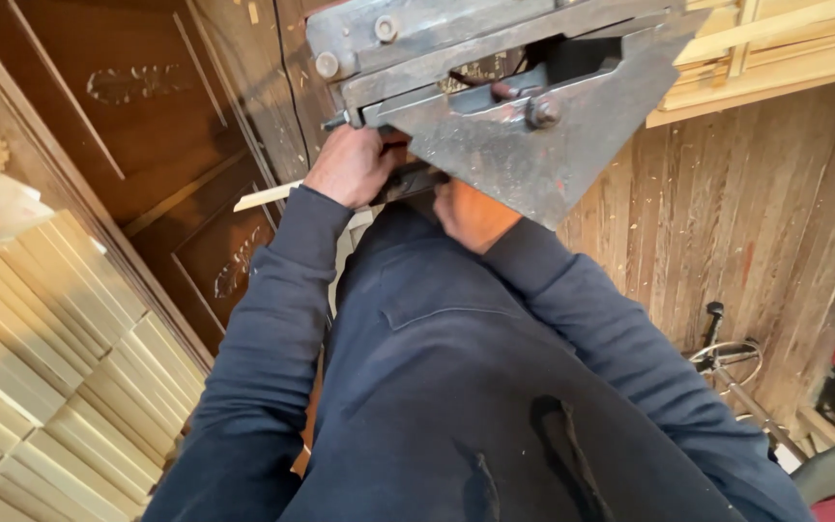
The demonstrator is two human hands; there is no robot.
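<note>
A grey metal machine [524, 116] w/ a triangular steel plate is seen at top centre, jutting toward the person. The left hand [352, 164] is held at the machine's lower left edge, fingers curled tight round a dark part under the plate; a firm grip is shown, though what exactly is gripped can't be told. The right hand [474, 215] is tucked beneath the plate's point, mostly hidden by it; only the back of the hand is seen, so whether it is clasped or spread can't be told. Both hands are close together, just below the machine, w/ the plate overhanging the right one.

A pale wood strip [265, 196] is seen poking out to the left, just beside the left wrist, its far end hidden behind the arm. Contact w/ the hand can't be told.

Navy sleeves and a navy top [456, 387] fill the lower middle. Stacked pale wood slats [60, 367] are piled at lower left. A dark carved door panel [147, 126] lies upper left. More light timber [775, 48] is stacked at upper right, above a plank floor [727, 222].
</note>
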